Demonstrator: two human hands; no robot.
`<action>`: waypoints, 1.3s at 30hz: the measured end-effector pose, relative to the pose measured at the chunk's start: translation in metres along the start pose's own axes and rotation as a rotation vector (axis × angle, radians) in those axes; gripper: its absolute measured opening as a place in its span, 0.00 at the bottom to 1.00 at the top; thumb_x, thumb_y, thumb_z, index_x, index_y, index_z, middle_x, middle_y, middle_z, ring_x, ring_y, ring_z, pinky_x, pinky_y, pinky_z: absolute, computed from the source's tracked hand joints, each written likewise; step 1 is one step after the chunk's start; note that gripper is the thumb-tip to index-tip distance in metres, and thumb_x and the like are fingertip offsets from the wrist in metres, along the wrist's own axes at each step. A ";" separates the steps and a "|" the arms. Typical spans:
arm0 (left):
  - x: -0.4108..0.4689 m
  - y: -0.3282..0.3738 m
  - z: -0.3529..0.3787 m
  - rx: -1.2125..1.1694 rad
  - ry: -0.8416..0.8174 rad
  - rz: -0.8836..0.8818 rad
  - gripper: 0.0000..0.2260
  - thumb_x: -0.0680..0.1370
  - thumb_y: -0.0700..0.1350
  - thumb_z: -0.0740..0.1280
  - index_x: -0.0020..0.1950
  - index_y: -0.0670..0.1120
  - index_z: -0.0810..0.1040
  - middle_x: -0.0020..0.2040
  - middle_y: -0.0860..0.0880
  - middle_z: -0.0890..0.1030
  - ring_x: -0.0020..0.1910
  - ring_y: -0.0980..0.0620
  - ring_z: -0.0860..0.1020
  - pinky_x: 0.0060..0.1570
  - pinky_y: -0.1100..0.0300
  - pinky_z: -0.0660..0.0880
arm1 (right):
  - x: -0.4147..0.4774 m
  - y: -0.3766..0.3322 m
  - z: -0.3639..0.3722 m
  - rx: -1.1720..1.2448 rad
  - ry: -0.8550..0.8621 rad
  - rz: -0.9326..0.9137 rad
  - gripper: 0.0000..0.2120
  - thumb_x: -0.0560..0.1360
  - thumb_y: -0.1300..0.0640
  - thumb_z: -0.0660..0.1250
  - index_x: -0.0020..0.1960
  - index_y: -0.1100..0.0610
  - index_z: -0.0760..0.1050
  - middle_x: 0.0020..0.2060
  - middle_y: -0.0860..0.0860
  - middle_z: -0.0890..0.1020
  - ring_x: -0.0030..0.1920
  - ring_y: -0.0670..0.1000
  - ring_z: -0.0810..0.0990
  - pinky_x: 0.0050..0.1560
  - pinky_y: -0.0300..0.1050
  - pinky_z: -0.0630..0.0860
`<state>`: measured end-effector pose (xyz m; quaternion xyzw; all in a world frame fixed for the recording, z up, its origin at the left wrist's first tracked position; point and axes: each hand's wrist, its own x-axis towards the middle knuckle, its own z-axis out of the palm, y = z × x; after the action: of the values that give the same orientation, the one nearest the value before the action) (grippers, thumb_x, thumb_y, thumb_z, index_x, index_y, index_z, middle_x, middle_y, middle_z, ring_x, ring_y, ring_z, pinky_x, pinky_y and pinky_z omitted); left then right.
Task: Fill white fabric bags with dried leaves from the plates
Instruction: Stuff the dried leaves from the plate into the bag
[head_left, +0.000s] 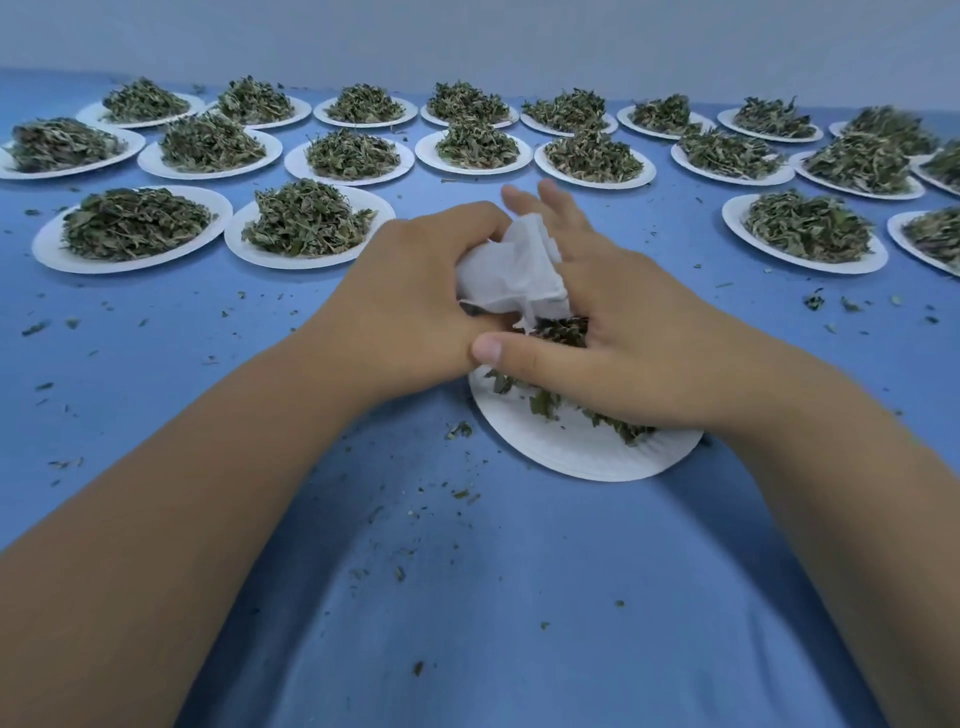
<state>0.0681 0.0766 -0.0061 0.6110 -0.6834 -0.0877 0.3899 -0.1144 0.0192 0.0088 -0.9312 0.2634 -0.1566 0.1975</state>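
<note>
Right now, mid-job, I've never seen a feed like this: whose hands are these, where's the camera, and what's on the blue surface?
There is no machine: a person works with two bare hands, filmed by one wide-angle camera worn on the head, looking down. The left hand grips a white fabric bag; the right hand rests over dried leaves on the nearest plate, right beside the bag. Beyond, many more plates heaped with leaves stand on the blue cloth, with crumbs scattered about.

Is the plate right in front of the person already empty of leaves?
No, dried leaves lie on the near plate under the right hand, while the left hand grips the white bag.
</note>
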 end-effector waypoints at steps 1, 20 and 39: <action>-0.001 0.002 0.002 -0.003 -0.019 0.008 0.16 0.66 0.53 0.69 0.53 0.55 0.79 0.40 0.54 0.82 0.38 0.56 0.78 0.36 0.59 0.75 | 0.000 0.001 0.001 0.004 -0.030 0.005 0.33 0.75 0.28 0.61 0.75 0.44 0.71 0.82 0.38 0.47 0.78 0.35 0.37 0.74 0.38 0.50; 0.006 -0.018 0.008 0.176 0.059 -0.166 0.08 0.74 0.48 0.71 0.40 0.52 0.72 0.37 0.52 0.76 0.36 0.56 0.73 0.31 0.57 0.65 | -0.043 0.031 -0.003 -0.160 -0.089 -0.030 0.41 0.72 0.27 0.63 0.79 0.44 0.60 0.77 0.41 0.61 0.78 0.39 0.54 0.73 0.30 0.49; 0.005 -0.016 0.005 0.189 0.057 -0.163 0.08 0.75 0.47 0.69 0.41 0.50 0.71 0.37 0.51 0.75 0.36 0.55 0.73 0.31 0.60 0.63 | -0.030 0.027 -0.012 0.057 0.244 0.086 0.11 0.78 0.39 0.67 0.58 0.41 0.79 0.57 0.33 0.80 0.60 0.30 0.72 0.56 0.23 0.65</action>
<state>0.0778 0.0668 -0.0171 0.7007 -0.6253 -0.0368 0.3416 -0.1552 0.0117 0.0014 -0.8869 0.3208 -0.2677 0.1970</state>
